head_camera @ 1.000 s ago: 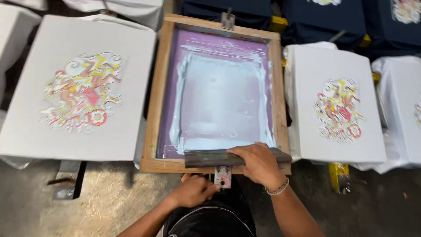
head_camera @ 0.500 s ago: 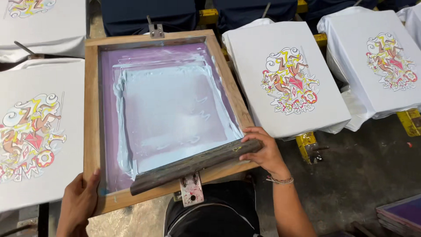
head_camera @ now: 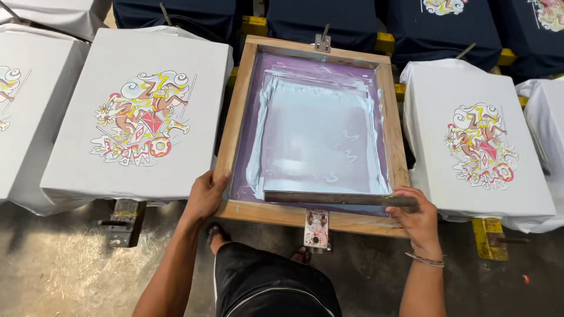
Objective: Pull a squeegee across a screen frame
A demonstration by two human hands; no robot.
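Hands on wooden screen frame (head_camera: 241, 117): left hand (head_camera: 205, 196) gripping its near-left corner, right hand (head_camera: 416, 218) closed on squeegee (head_camera: 338, 198) along its near edge. White printed shirts (head_camera: 141, 117) flank frame.

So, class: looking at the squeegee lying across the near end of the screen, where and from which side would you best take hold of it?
Probably the squeegee by its long top bar, from the near side, above. It lies flat across the wooden frame, blade toward the wet white ink, so the near edge is cleanest. The right hand already touches its right end; the left hand holds the frame's corner.
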